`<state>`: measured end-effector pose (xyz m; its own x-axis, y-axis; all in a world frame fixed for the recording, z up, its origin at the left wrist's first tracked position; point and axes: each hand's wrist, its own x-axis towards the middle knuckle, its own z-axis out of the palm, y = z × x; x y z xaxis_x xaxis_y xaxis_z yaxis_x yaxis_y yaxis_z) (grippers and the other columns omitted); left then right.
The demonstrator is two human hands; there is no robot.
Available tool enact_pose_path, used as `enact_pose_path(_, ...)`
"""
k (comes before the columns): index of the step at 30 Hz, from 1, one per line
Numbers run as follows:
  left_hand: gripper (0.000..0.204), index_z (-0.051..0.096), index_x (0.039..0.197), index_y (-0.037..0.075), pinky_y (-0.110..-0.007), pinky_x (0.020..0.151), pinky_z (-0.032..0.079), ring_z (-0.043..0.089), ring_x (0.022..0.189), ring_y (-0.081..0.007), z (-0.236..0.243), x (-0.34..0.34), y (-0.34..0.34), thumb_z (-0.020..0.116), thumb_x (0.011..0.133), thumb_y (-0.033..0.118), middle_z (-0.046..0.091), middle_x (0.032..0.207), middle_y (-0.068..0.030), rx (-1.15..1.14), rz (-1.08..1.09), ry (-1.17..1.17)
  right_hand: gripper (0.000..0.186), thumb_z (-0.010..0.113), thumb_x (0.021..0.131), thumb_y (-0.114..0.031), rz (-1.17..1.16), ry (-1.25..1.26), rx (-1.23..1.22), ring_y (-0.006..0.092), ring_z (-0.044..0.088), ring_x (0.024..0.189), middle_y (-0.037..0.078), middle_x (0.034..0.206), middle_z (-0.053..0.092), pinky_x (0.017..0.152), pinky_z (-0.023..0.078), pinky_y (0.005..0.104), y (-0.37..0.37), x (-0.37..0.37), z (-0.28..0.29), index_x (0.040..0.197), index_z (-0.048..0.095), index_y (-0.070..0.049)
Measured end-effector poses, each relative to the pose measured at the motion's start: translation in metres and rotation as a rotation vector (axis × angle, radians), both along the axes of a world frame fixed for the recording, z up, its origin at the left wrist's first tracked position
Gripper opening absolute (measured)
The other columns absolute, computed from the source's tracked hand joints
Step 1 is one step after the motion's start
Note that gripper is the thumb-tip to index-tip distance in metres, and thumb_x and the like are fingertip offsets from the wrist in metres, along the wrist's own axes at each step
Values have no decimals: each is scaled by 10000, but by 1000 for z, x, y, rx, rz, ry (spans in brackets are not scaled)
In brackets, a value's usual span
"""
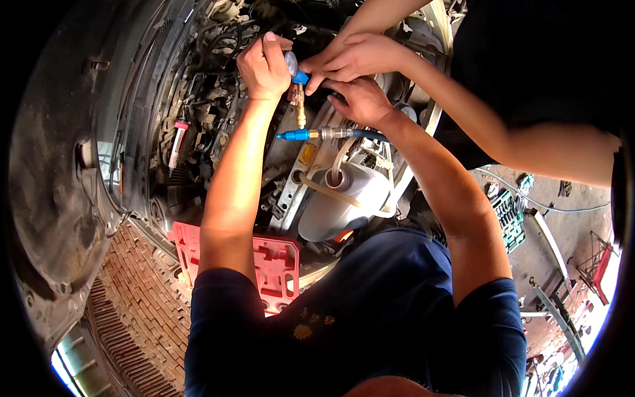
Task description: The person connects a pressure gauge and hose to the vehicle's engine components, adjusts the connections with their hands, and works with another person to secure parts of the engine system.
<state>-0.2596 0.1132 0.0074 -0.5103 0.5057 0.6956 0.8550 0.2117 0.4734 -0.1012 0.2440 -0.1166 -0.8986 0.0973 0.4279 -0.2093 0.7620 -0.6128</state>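
My left hand [263, 68] is closed at the upper middle, its thumb raised, against a round pressure gauge [291, 63] with a blue body. A brass fitting [301, 109] hangs below the gauge. My right hand [362, 100] reaches in from the right, fingers stretched toward the gauge and thumb apart; its fingertips are partly hidden by another person's hand [364, 55]. That person's other arm also reaches to the gauge. Below the hands lies a blue air-tool nozzle [297, 135] joined by metal couplings to a dark hose [370, 135].
A whitish plastic reservoir [347, 198] with an uncapped neck and a pale hose sits before me. A red plastic case [276, 264] lies under my left arm. A red-capped tube [177, 143] rests in the engine bay. On the ground at right is a green tool case [508, 221].
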Motion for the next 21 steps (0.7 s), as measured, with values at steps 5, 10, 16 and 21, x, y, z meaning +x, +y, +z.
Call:
enact_pose_path(5, 450, 748, 838, -42, -373, 706, 588, 768, 723, -292, 0, -1, 1, 455, 1071, 209, 764, 763, -156, -40, -6, 3, 341, 692, 917, -244, -14, 25, 55, 345, 598, 1274, 159, 1272, 700, 1151, 404, 484, -2, 1, -3, 1226, 733, -108)
enact_pose_path(10, 442, 754, 854, -35, -372, 714, 588, 772, 735, -288, -3, -1, 5, 476, 1080, 224, 769, 777, -156, -53, -9, 19, 362, 687, 916, -256, -46, 46, 89, 355, 564, 1313, 165, 1305, 682, 1180, 373, 485, 8, 9, -17, 1230, 726, -80)
enact_pose_path(16, 406, 764, 896, -21, -370, 718, 586, 775, 745, -283, -2, -2, -7, 498, 1077, 227, 776, 804, -160, -54, 6, 3, 362, 696, 947, -250, -41, -32, 62, 365, 562, 1304, 187, 1298, 674, 1148, 392, 500, 4, 34, 0, 1252, 717, -57)
enact_pose_path(21, 421, 777, 953, -29, -350, 772, 584, 780, 812, -238, 3, 6, -3, 508, 1095, 262, 791, 847, -149, -69, 24, -144, 317, 695, 976, -285, -52, -143, 12, 390, 682, 1041, 218, 1073, 724, 930, 540, 481, 4, 55, 13, 1161, 741, -32)
